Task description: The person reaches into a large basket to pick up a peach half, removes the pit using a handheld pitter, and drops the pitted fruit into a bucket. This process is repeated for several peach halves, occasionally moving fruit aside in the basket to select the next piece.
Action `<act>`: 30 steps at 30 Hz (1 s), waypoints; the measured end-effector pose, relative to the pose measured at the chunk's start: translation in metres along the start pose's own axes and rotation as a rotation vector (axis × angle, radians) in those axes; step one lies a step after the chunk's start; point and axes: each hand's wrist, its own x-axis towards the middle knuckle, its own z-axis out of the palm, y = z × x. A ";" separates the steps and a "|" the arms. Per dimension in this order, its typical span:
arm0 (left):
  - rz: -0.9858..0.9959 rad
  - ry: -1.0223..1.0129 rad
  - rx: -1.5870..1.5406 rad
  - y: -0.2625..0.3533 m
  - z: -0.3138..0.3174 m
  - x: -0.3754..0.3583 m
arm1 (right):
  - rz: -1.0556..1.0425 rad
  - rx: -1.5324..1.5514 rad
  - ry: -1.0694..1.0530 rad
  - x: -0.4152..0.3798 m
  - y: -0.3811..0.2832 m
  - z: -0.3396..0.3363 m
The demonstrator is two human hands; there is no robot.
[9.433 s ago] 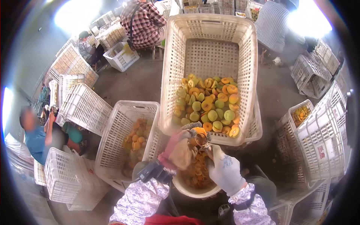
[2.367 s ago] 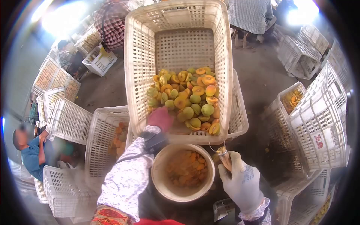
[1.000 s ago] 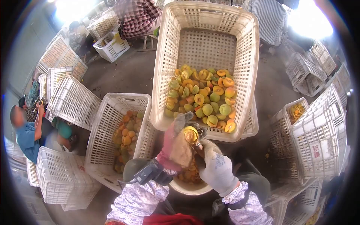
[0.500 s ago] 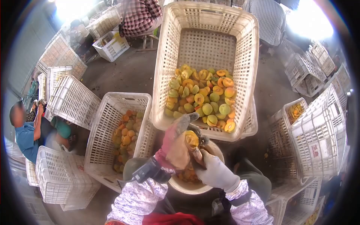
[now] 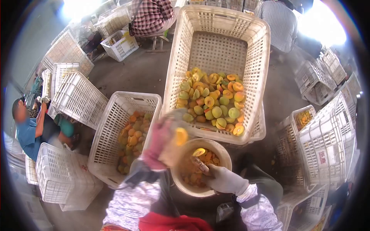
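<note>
My left hand (image 5: 163, 144), in a red and grey glove, is smeared by motion at the left rim of the bucket. An orange fruit half (image 5: 180, 136) shows at its fingers. My right hand (image 5: 221, 178), in a pale glove, is closed on a tool (image 5: 202, 166) over the white bucket (image 5: 227, 154). At the tool's tip sits a yellow fruit half (image 5: 199, 152), with orange pieces lying in the bucket below. Ahead, a large white crate (image 5: 262, 69) holds halved and whole fruit (image 5: 216, 112).
A second crate (image 5: 102, 134) of orange fruit (image 5: 133, 140) stands to the left. Stacked crates (image 5: 323, 150) rise at the right. A seated person (image 5: 29, 129) is at the far left, and a person in a checked shirt (image 5: 150, 17) sits ahead.
My hands have moved apart. The left went left and is blurred with a fruit half; the right went slightly down with the tool. The fruit between them now shows as two separate halves.
</note>
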 end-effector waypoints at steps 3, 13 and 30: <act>0.039 0.148 0.089 0.053 -0.025 -0.025 | 0.052 -0.965 0.373 0.000 0.028 0.012; -0.158 -0.157 1.413 0.053 0.035 0.023 | -0.284 -1.168 0.745 -0.023 0.031 0.003; -0.050 -0.588 0.937 0.008 0.061 0.007 | -0.550 -0.603 0.934 -0.023 0.006 -0.017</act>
